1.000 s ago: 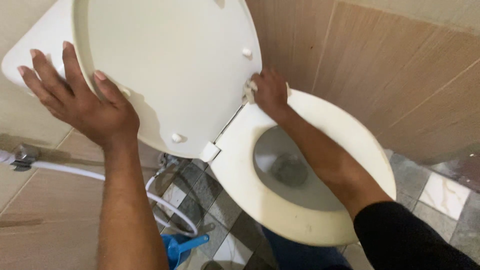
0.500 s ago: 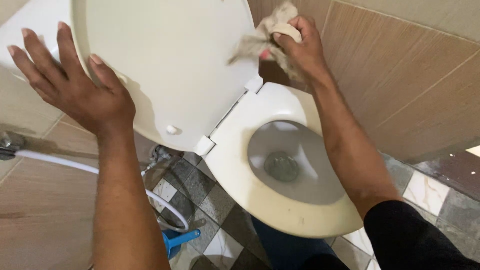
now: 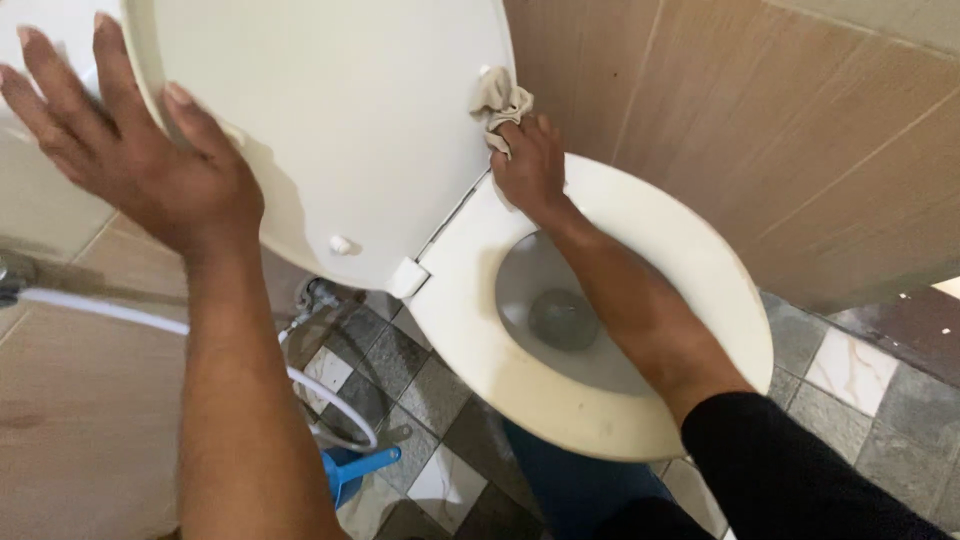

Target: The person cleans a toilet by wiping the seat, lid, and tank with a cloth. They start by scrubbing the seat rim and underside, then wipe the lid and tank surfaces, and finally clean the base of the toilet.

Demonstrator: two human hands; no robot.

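My left hand (image 3: 135, 150) lies flat with spread fingers on the edge of the raised cream toilet lid (image 3: 350, 130), holding it up. My right hand (image 3: 528, 165) grips a crumpled beige cloth (image 3: 500, 100) and presses it against the lid's right edge, near the hinge. Below it is the cream toilet seat (image 3: 690, 270) around the bowl (image 3: 560, 310), which has a little water at the bottom. My right forearm crosses over the bowl.
Brown tiled walls (image 3: 760, 130) close in on the right and behind. A white hose (image 3: 100, 308) runs along the left wall to a valve. A blue plastic scoop handle (image 3: 358, 468) lies on the grey patterned floor tiles (image 3: 420, 390).
My right hand first rose with the cloth to the lid's upper right edge, then came down to the hinge side. My left hand stayed on the lid.
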